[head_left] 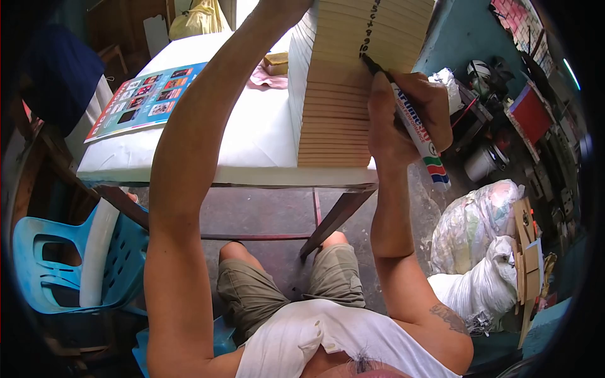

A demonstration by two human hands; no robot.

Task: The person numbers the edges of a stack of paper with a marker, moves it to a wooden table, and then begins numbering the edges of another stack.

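Observation:
My right hand (413, 113) is closed around a thick white marker (419, 129) with red, green and blue bands at its end. The marker's dark tip touches the front of a tall stack of thin wooden pieces (334, 107), just below a column of handwritten black numbers. This stack stands at the right front corner of the white-covered table (252, 145). My left forearm reaches up over the table toward the stack's far left side; the left hand itself lies beyond the top edge of the view.
On the table's left lies a printed poster (148, 101); a pink cloth (268, 77) is behind my left forearm. A blue chair (69, 264) stands at lower left. Filled plastic bags (476, 220) and a white bucket (482, 162) are on the floor at right.

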